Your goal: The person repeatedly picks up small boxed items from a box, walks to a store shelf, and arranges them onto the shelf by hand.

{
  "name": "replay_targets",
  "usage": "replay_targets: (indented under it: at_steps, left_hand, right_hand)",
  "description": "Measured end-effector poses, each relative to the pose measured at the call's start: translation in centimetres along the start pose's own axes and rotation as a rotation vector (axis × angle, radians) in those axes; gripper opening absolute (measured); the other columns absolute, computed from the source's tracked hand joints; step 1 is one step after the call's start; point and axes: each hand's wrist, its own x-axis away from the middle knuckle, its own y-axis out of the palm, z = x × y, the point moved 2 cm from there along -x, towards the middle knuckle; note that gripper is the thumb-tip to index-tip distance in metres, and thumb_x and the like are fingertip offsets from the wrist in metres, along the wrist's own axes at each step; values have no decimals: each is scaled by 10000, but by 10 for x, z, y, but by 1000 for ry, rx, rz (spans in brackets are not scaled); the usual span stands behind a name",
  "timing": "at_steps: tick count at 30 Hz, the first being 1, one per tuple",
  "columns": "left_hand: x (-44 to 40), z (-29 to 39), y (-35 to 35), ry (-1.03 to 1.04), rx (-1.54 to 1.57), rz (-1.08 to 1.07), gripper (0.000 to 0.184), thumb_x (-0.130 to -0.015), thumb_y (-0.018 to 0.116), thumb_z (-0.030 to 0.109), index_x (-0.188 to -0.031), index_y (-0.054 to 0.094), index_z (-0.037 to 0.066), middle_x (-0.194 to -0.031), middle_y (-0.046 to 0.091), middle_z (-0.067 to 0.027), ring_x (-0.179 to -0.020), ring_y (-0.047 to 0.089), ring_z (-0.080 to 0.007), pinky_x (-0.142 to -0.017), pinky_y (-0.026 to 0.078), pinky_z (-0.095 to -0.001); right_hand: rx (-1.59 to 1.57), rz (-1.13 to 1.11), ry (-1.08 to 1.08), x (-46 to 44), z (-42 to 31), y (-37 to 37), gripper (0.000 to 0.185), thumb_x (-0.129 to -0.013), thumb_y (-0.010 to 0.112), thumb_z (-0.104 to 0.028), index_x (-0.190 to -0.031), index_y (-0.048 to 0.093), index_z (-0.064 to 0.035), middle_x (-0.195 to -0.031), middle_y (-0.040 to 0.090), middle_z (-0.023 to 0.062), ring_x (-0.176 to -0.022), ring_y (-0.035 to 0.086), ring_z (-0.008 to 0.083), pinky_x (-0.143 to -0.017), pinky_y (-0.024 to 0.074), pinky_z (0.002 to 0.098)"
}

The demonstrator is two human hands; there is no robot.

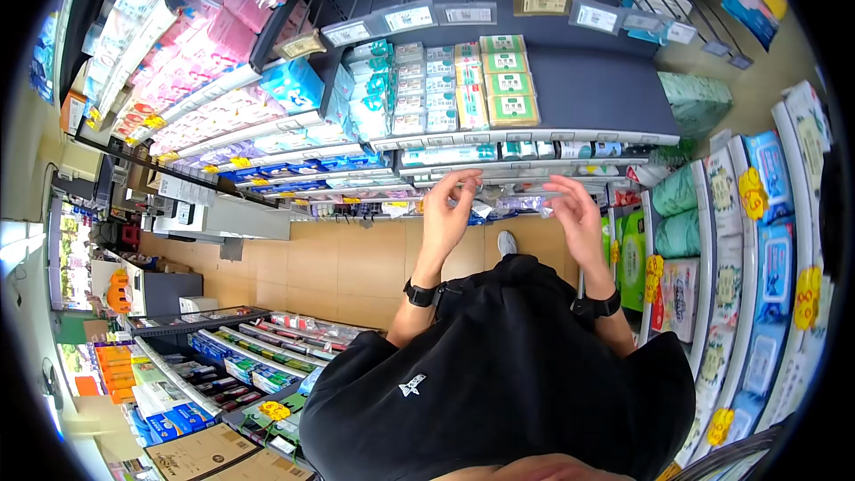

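My left hand [448,210] is raised in front of the lower shelves, its fingers bent loosely and the thumb apart from them. Across from it, my right hand [577,216] has its fingers spread and pointing inward. I make out nothing held in either one. Behind and between the hands lie clear plastic-wrapped items [517,203] on a low shelf, too small to name. Above them, a dark shelf [592,93] carries stacked green-and-tan packs [510,85] and rows of small white packs [410,89]. Both wrists wear black bands.
Pink packs [209,40] fill the shelf at left. Blue wipes packs [770,169] and green rolls [674,191] line the right side. A shelf rack [254,347] and a cardboard box [203,454] stand at lower left. Tiled floor [338,258] lies below the hands.
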Motion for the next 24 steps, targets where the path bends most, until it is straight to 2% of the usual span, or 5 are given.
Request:
replay_targets:
  at_steps: [7, 9, 14, 19, 24]
  left_hand:
    - [81, 9, -22, 43, 39, -41, 183, -980, 684, 78, -1149, 747, 49, -1041, 707, -38, -645, 525, -77, -618, 439, -256]
    - [103, 15, -25, 43, 71, -56, 193, -976, 690, 79, -1160, 738, 47, -1056, 698, -41, -652, 524, -81, -620, 433, -260]
    - [156, 29, -17, 18, 85, -227, 244, -931, 744, 74, -1175, 732, 59, -1101, 697, -54, -711, 595, -105, -694, 466, -269]
    - [191, 52, 3, 92, 90, -430, 336, -877, 791, 39, -1206, 724, 59, -1212, 679, -52, -807, 661, -93, -809, 484, -269]
    - [216, 67, 35, 156, 125, -594, 354, -861, 804, 73, -1203, 713, 77, -1237, 675, -65, -833, 687, -125, -772, 487, -295]
  right_hand:
    - [26, 63, -28, 107, -10, 19, 447, -1021, 591, -62, -1460, 518, -17, -1328, 658, 113, -1019, 667, 140, -871, 521, 281]
    - [-16, 74, -5, 141, -20, 25, 459, -1018, 610, -60, -1465, 511, -20, -1329, 642, 130, -1032, 675, 162, -932, 526, 308]
    - [-40, 191, 15, 220, -35, 35, 476, -1021, 618, -51, -1474, 483, 11, -1334, 621, 138, -1030, 669, 169, -955, 526, 316]
    - [-13, 328, 5, 279, -39, 30, 478, -1021, 609, -39, -1479, 479, 11, -1334, 619, 137, -1027, 664, 164, -962, 529, 320]
    - [-7, 483, -18, 329, -41, 19, 479, -1023, 607, -42, -1482, 479, 7, -1336, 618, 134, -1015, 659, 151, -931, 527, 302]
